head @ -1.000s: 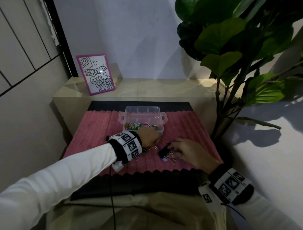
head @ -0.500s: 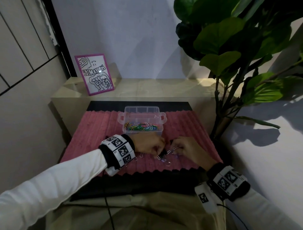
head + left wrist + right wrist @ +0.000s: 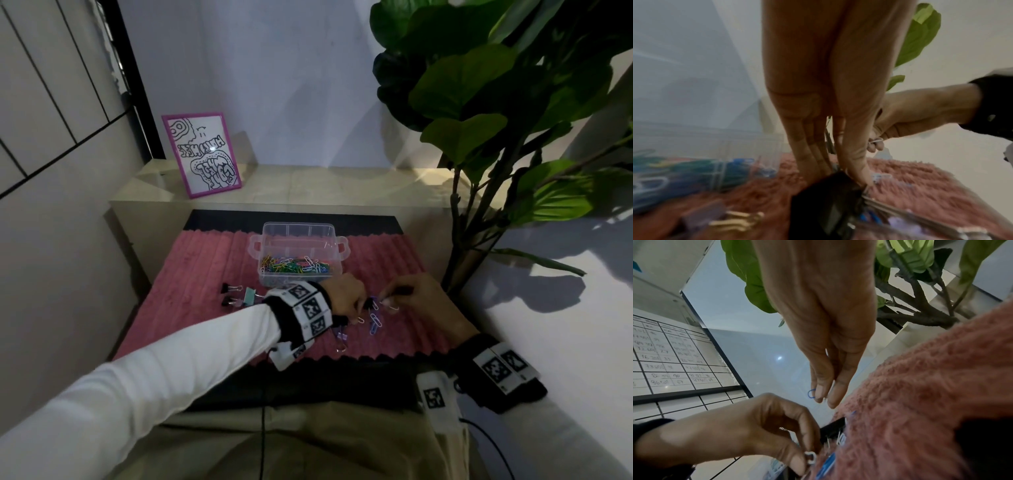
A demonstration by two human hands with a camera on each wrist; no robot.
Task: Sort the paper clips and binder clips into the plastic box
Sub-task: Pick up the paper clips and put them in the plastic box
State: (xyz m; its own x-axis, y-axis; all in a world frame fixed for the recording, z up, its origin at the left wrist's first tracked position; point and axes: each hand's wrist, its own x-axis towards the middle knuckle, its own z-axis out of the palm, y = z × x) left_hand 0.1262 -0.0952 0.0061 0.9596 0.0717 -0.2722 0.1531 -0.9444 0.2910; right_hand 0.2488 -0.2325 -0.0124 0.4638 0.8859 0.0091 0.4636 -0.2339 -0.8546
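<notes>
The clear plastic box [image 3: 337, 248] stands on the pink mat [image 3: 191, 291], with coloured paper clips [image 3: 294, 267] in its front compartment. My left hand [image 3: 358, 310] reaches down in front of the box. In the left wrist view its thumb and fingers [image 3: 859, 172] pinch the top of a black binder clip [image 3: 828, 203]. Just to its right, my right hand [image 3: 385, 301] pinches a blue paper clip [image 3: 811, 393] between thumb and fingertip. Loose paper clips [image 3: 375, 320] and a purple binder clip [image 3: 342, 339] lie under the hands. More binder clips [image 3: 239, 296] lie left of my left wrist.
A pale ledge [image 3: 308, 188] behind the mat carries a pink-framed drawing [image 3: 202, 154]. A big leafy plant [image 3: 479, 137] rises at the right, with its stem close to the mat's right edge. Walls close in on both sides.
My left hand has moved right from in front of the box to meet the right hand over the pile. The binder clips on the left have come into sight.
</notes>
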